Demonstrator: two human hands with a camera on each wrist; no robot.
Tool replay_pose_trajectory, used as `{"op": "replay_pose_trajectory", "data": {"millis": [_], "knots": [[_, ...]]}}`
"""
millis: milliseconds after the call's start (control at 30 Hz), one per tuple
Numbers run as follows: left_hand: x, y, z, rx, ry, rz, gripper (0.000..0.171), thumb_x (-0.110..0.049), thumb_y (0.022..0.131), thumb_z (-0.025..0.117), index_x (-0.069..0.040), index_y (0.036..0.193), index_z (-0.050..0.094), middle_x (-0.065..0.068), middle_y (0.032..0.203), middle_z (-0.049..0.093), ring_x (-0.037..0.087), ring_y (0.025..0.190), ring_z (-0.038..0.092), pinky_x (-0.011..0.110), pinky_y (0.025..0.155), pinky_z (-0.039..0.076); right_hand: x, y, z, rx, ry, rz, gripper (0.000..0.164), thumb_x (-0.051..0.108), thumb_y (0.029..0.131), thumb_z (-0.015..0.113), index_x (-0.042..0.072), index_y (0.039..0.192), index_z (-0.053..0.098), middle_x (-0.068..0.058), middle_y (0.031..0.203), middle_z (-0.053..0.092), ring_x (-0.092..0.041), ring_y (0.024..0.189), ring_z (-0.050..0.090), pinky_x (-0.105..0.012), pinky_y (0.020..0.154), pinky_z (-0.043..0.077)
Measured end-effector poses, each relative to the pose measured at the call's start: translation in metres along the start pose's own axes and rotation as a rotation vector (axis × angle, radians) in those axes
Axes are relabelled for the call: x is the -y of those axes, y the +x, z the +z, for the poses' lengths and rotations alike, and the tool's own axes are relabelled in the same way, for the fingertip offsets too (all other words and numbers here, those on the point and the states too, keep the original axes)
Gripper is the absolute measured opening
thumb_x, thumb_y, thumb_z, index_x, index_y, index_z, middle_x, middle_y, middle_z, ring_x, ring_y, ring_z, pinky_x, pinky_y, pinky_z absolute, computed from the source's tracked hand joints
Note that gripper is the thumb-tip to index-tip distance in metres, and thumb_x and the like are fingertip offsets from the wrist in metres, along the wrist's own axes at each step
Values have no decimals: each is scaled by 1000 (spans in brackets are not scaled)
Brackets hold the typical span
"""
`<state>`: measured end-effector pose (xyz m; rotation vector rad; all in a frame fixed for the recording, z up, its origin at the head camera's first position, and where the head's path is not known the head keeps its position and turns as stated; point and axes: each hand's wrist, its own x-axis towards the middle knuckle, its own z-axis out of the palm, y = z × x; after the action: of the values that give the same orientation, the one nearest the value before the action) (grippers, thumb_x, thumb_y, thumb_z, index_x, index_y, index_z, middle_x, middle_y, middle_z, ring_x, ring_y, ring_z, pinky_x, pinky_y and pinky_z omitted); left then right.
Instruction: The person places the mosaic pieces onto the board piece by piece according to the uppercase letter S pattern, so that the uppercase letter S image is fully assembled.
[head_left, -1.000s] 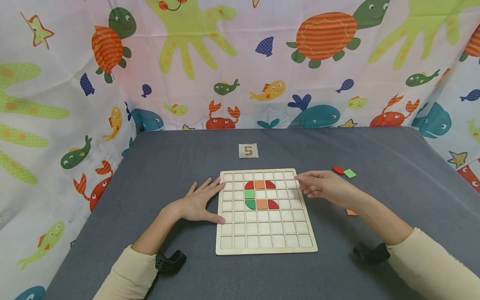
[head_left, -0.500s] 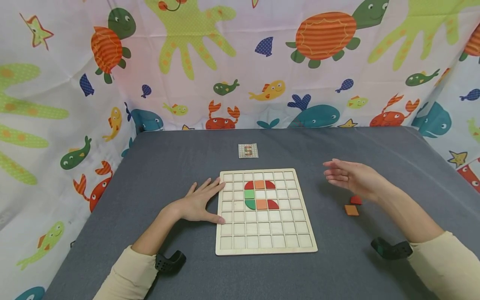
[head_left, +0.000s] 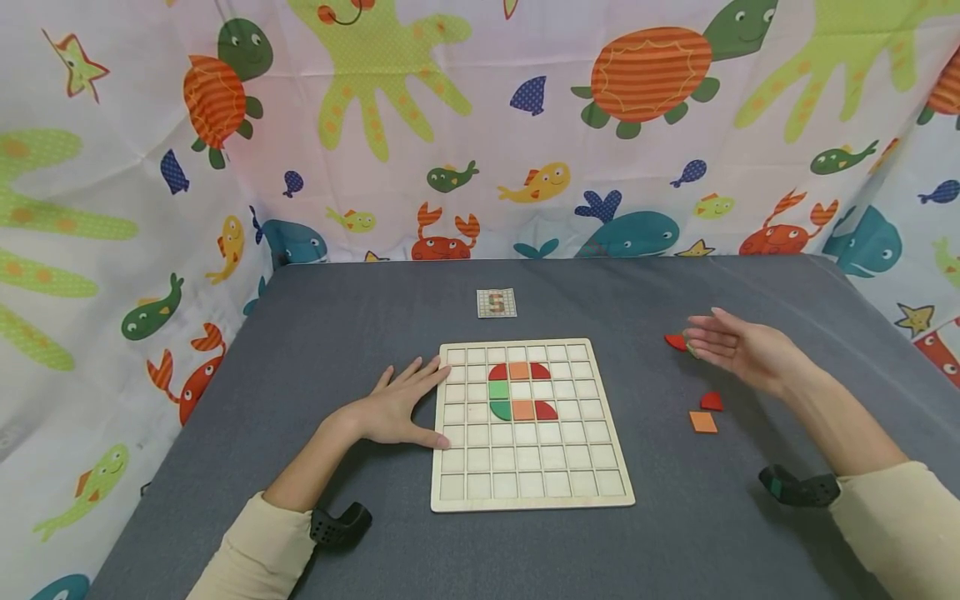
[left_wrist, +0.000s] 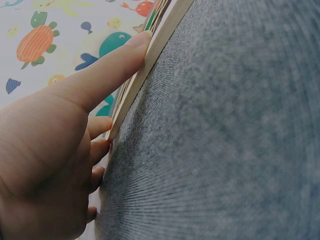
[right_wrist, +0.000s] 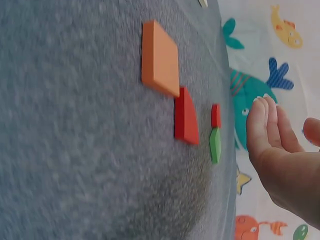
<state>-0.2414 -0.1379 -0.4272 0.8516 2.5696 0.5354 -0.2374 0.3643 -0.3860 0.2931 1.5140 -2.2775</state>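
Note:
My left hand (head_left: 397, 410) rests with spread fingers on the left edge of a wooden grid board (head_left: 532, 493); the left wrist view shows its thumb (left_wrist: 117, 67) touching the rim. Red quarter-circles, orange squares and green pieces fill several of the board's cells, roughly a curved shape in the upper middle. To the right, my right hand (head_left: 746, 357) hovers above the cloth with straight, relaxed fingers and holds nothing. Close by its fingertips lie a red quarter-circle (head_left: 676, 342) and a green square (right_wrist: 215, 145), the latter mostly covered by the fingers in the head view.
Nearer the front right, another red quarter-circle (head_left: 711, 402) lies beside an orange square (head_left: 702, 422). A small pattern card (head_left: 497, 303) sits behind the board. Grey cloth (head_left: 360, 333) covers the table, and a printed sea-animal curtain (head_left: 487, 108) hangs along its back and sides.
My right hand has moved from the board's right edge rightward to above the loose pieces, its fingers straightening. The left hand and the board have stayed put.

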Motion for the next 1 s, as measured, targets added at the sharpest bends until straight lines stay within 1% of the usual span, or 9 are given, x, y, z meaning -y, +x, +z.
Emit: {"op": "replay_pose_trajectory", "data": {"millis": [267,400,500,567,633,733,833,933,1000], "knots": [[0,0,0,3,6,6,108,-62,75,70,-14,155,15,7,159,7,32,144,-1,61,106,-5,-1,0,-20,10,92,-8,32,26,101,48,7,97,73,-7,101,69,-17,97,65,-31,89,49],[1,0,0,4,11,5,108,-63,75,70,-15,155,15,6,159,7,31,144,-1,61,106,-5,-2,1,-25,-34,27,-19,28,25,99,51,11,94,74,-2,98,69,-14,95,65,-29,87,49],[2,1,0,5,12,3,109,-64,75,69,-15,155,14,6,159,6,31,144,-1,61,107,-6,-4,3,-26,-103,-120,-35,20,25,97,57,16,93,74,5,95,69,-8,92,64,-26,83,51],[3,1,1,4,12,1,109,-65,74,69,-16,155,14,5,159,6,31,144,-1,61,107,-5,-6,5,-25,-154,-228,-42,20,25,95,60,14,108,69,11,94,68,-4,90,63,-24,82,51],[3,1,1,6,13,0,110,-65,74,69,-16,155,13,5,159,5,30,144,-2,60,107,-6,-8,6,-24,-186,-354,-49,39,26,95,60,7,129,56,11,104,65,0,91,60,-23,83,50],[4,2,1,8,13,0,110,-66,74,68,-16,155,13,5,159,5,30,144,-2,60,107,-6,-11,8,-20,-217,-588,-58,66,29,96,59,-5,145,30,-4,131,51,3,98,53,-21,86,48],[3,1,1,8,8,5,110,-65,74,69,-16,155,14,5,159,5,31,144,-2,61,107,-6,-14,9,-16,-237,-854,-92,66,31,97,57,-7,144,32,-22,144,33,-11,111,46,-23,85,47],[3,1,1,11,13,3,110,-65,74,69,-16,155,13,5,159,5,30,144,-2,61,107,-6,-16,11,-11,-258,-1030,-133,60,29,95,61,-6,139,40,-29,138,40,-31,114,43,-29,81,44],[2,1,0,15,17,-5,110,-66,74,68,-17,155,13,4,159,4,29,144,-2,60,107,-6,-17,14,-8,-279,-1111,-158,56,27,94,63,-6,136,45,-30,130,47,-37,112,44,-33,78,43]]}}
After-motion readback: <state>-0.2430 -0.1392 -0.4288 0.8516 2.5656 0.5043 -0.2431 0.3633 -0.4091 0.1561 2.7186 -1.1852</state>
